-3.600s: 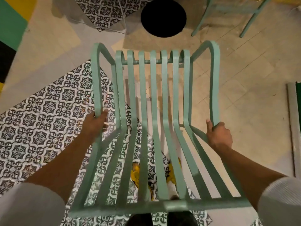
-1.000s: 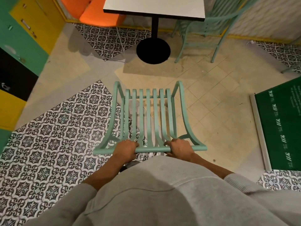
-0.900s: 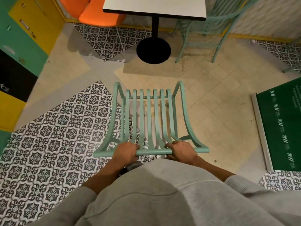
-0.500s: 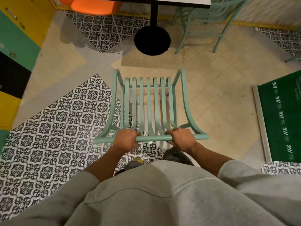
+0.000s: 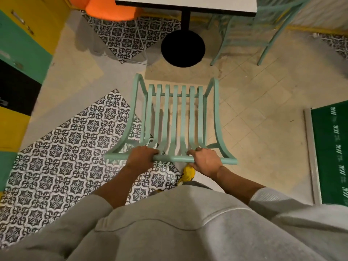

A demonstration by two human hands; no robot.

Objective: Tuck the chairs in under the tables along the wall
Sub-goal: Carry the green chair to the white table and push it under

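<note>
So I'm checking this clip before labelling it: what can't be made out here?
- Green chair legs: hidden under its own seat.
- Table top: cut by the top edge.
- Left hand and right hand fingertips: curled under the top rail.
- Orange chair: mostly cropped.

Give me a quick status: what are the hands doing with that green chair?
Left hand and right hand both gripping the top rail of the green chair. Chair short of the table. Black table base dead ahead.

Mint-green slatted chair (image 5: pixel 174 117); orange chair (image 5: pixel 111 8); white bench (image 5: pixel 185 2) on a black base; black-and-white patterned floor tiles (image 5: pixel 62 157).
</note>
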